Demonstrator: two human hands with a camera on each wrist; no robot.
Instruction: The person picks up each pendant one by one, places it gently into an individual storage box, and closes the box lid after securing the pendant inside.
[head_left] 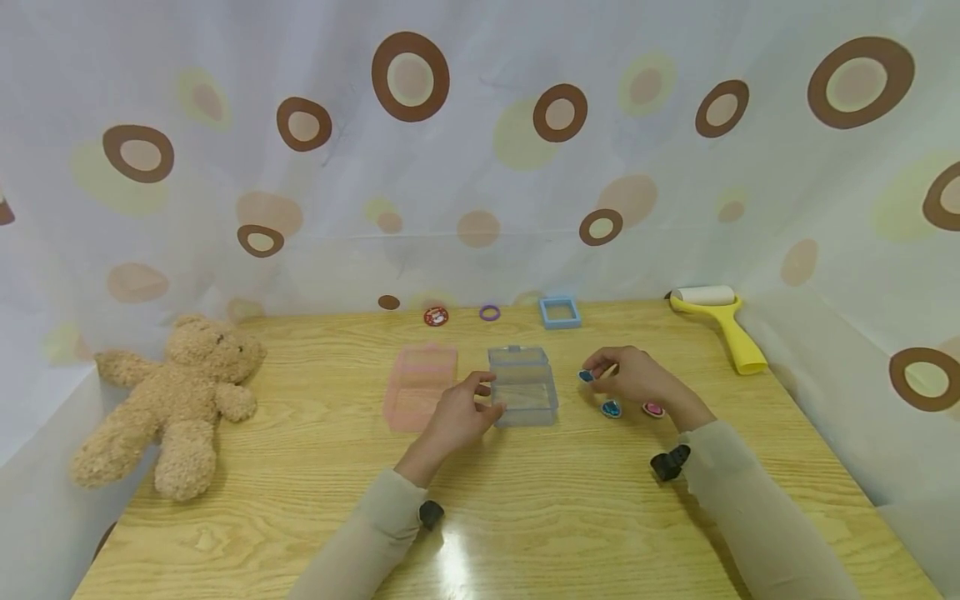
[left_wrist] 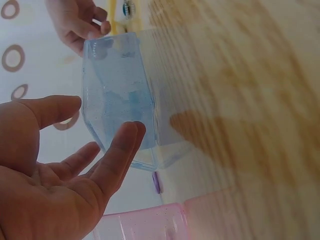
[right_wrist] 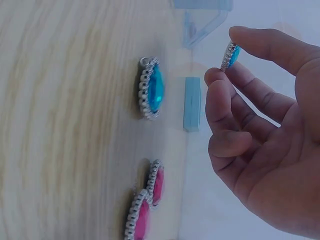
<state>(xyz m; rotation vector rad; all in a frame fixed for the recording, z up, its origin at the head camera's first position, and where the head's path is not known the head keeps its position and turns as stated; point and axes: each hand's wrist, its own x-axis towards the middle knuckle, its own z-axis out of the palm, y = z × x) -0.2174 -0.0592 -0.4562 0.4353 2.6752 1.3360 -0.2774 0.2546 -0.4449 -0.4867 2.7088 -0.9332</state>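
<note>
Fingertips of the right hand [head_left: 637,377] pinch a small blue gem [right_wrist: 231,56] by its beaded edge, thumb on one side and forefinger on the other, as the right wrist view shows plainly. The hand holds it just above the wooden table [head_left: 525,517], a little to the right of the clear blue box [head_left: 523,386]. A second blue gem [head_left: 611,408] lies flat on the table near that hand, on its near side, and a pink gem [head_left: 653,409] lies just to the right of it; the right wrist view shows two pink stones [right_wrist: 150,200] close together there.

The left hand [head_left: 457,417] sits at the near left corner of the clear blue box. In the left wrist view its fingers [left_wrist: 120,150] are spread and relaxed, with one fingertip close against the box wall; whether it actually touches cannot be told. The box stands open at the middle of the table.

A pink box [head_left: 418,387] of the same make lies just to the left of the blue one. Along the far edge are a red round badge [head_left: 436,316], a purple ring [head_left: 490,312] and a small blue square frame [head_left: 560,312]. A yellow lint roller [head_left: 723,321] lies at the far right, and a teddy bear [head_left: 172,400] sprawls at the left edge.
</note>
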